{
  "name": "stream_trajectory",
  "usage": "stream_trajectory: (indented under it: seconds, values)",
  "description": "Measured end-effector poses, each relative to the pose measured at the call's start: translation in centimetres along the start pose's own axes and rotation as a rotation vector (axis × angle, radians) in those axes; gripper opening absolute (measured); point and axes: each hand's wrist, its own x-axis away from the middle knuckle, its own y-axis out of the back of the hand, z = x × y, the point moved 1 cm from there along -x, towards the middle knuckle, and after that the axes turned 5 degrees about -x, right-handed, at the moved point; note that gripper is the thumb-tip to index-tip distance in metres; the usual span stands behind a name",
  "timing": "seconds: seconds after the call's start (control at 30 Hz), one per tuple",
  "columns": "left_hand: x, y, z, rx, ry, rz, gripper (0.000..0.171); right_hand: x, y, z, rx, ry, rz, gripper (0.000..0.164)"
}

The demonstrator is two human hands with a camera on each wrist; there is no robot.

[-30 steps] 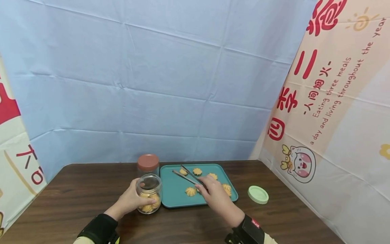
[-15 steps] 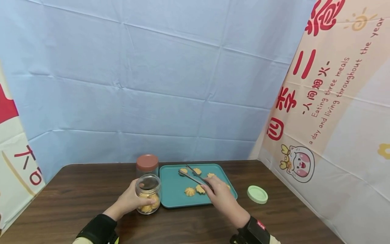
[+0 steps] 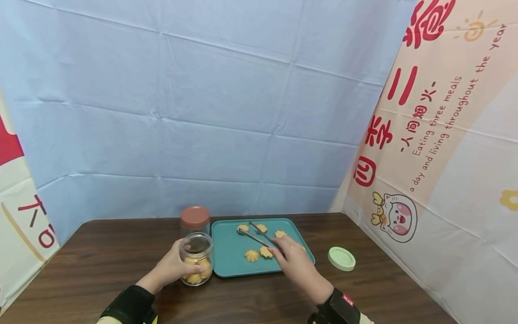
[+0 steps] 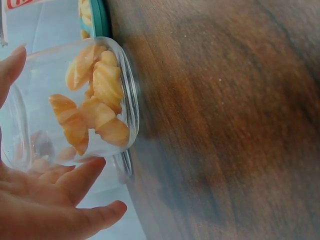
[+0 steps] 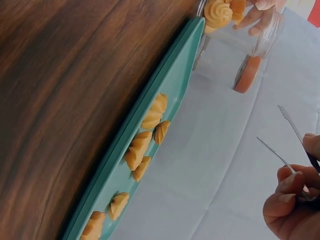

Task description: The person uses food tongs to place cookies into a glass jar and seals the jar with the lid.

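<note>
My left hand [image 3: 178,263] grips a clear, lidless glass jar [image 3: 197,252] on the table, left of the tray. In the left wrist view, piped butter cookies [image 4: 107,82] lie heaped in the jar's bottom. My right hand [image 3: 294,258] holds metal tongs [image 3: 255,239] above the teal tray [image 3: 230,261]. Their tips stand apart, with nothing between them in the right wrist view. Several cookies [image 3: 252,255] are spread over the tray, and one at its right is partly hidden behind my right hand.
Behind the gripped jar stands a second glass jar with a reddish-brown lid [image 3: 195,217]. A pale green lid [image 3: 341,258] lies on the wooden table [image 3: 101,256], right of the tray. Blue cloth [image 3: 226,112] hangs along the table's far edge, printed cloth at the sides.
My right hand and the tongs have shifted slightly right over the tray, uncovering a cookie near its front. My left hand stays on the jar.
</note>
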Motion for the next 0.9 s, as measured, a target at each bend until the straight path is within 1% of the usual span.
stream_trajectory:
  seconds: [0.27, 0.43, 0.67, 0.9]
  values:
    - [0.0, 0.0, 0.0, -0.002, 0.01, 0.004, 0.102, 0.1, -0.2, -0.5, 0.012, -0.007, -0.006, 0.019]
    - [0.0, 0.0, -0.1, -0.005, 0.003, 0.007, 0.101, 0.0, -0.3, -0.7, 0.024, -0.002, -0.007, 0.017]
    - [-0.1, 0.0, -0.1, -0.017, 0.003, 0.002, 0.1, 0.0, -0.4, -1.0, 0.038, -0.017, 0.023, 0.017]
    - [-0.1, 0.0, -0.1, -0.028, 0.001, -0.002, 0.1, -0.2, -0.5, -1.3, 0.057, -0.02, 0.031, 0.015]
